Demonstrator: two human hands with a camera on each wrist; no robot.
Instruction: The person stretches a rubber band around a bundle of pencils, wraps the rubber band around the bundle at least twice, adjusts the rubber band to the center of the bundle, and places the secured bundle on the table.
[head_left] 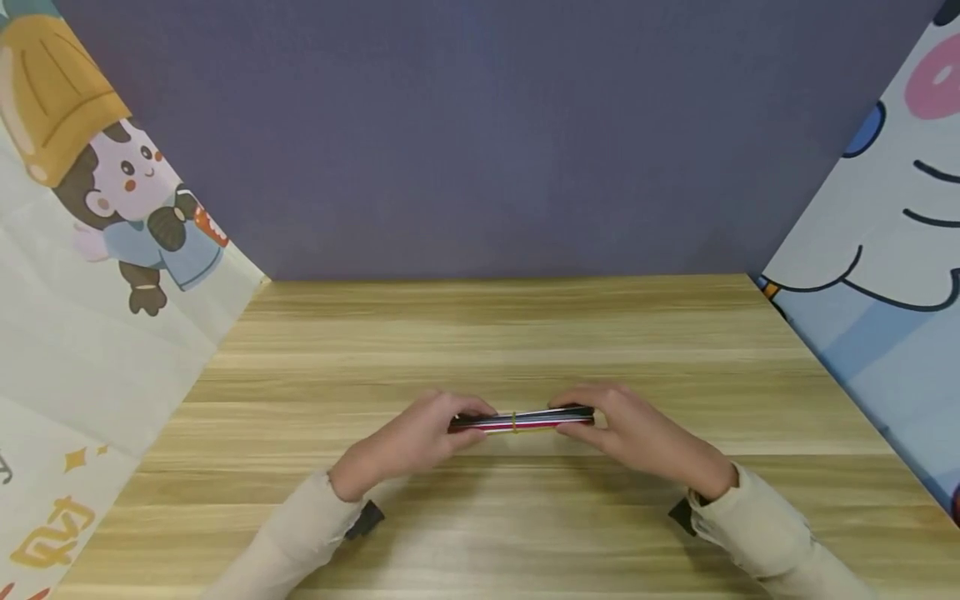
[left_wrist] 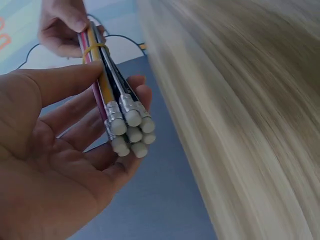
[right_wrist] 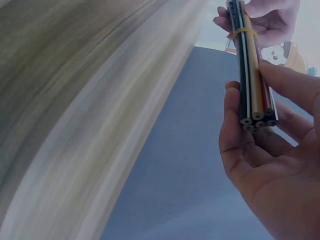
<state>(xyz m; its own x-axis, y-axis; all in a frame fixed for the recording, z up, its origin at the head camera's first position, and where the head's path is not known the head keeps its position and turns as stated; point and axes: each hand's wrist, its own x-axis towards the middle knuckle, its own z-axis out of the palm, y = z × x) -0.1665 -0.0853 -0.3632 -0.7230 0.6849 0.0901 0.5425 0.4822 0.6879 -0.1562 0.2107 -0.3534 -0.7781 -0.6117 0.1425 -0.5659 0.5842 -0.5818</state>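
A bundle of several pencils [head_left: 501,424] lies crosswise between my two hands, above the table. A yellow rubber band [head_left: 514,422] circles its middle. With thumb and fingers, my left hand [head_left: 420,433] grips the end with white erasers [left_wrist: 133,118] in metal sleeves. My right hand [head_left: 633,429] holds the other end, where flat, unsharpened tips [right_wrist: 258,116] show in the right wrist view. Yellow, red, black and white barrels are visible. Both thumbs press on the near side of the bundle, and the fingers curl round its far side.
The wood-grain table [head_left: 495,342] spreads under both hands. Behind it rises a dark grey-blue panel [head_left: 495,142]. Cartoon-printed sheets stand along the left [head_left: 90,358] and right [head_left: 870,333] sides. Dark straps or devices sit at both wrists, by the pale sleeves [head_left: 300,533].
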